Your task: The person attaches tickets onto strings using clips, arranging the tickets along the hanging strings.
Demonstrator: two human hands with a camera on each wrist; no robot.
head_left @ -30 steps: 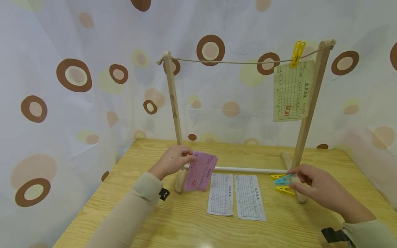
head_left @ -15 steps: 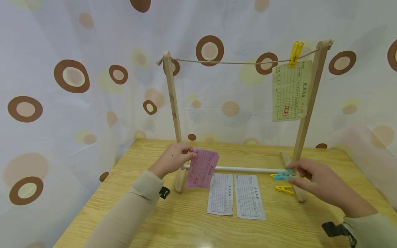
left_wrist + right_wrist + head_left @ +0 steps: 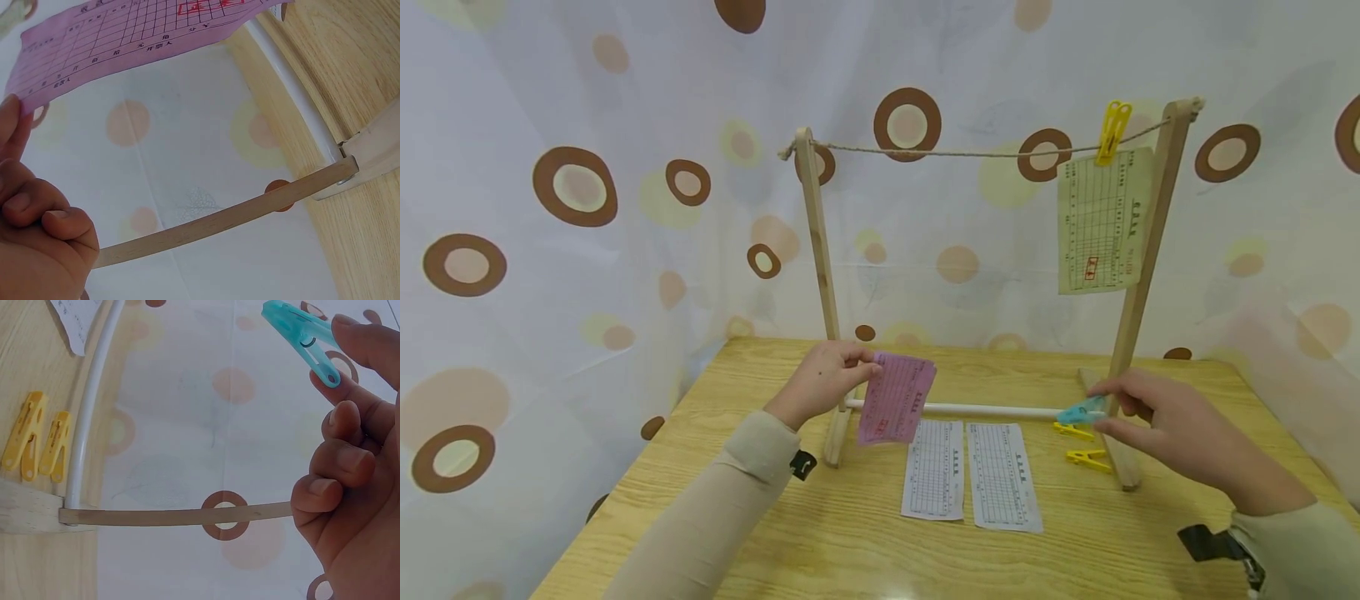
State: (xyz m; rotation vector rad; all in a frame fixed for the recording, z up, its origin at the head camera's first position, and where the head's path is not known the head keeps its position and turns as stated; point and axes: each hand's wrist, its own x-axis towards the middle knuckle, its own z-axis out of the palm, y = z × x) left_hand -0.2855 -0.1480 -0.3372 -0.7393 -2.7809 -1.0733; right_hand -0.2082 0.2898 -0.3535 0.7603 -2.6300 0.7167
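Between thumb and fingers my left hand (image 3: 826, 377) pinches a pink printed slip (image 3: 897, 400) by its upper left corner, in front of the rack's left post. The slip hangs above the table, its red stamp near the bottom. My right hand (image 3: 1172, 433) holds a light-blue clothespin (image 3: 303, 337) by its handle ends, thumb on one and index finger on the other. In the head view this clothespin hovers just above two yellow clothespins (image 3: 1088, 460) lying near the rack's right foot. A pale green slip (image 3: 1105, 221) hangs from the rope (image 3: 925, 151) under another yellow clothespin (image 3: 1114, 133).
Two white printed slips (image 3: 934, 471) lie side by side on the wooden table (image 3: 820, 542). The rack has a left post (image 3: 818, 242), a right post (image 3: 1150, 250) and a low white crossbar (image 3: 992, 410). A dotted curtain (image 3: 647, 108) stands behind.
The pink slip has risen slightly and shifted right with my left hand. My right hand has lifted the blue clothespin up off the yellow clothespins.
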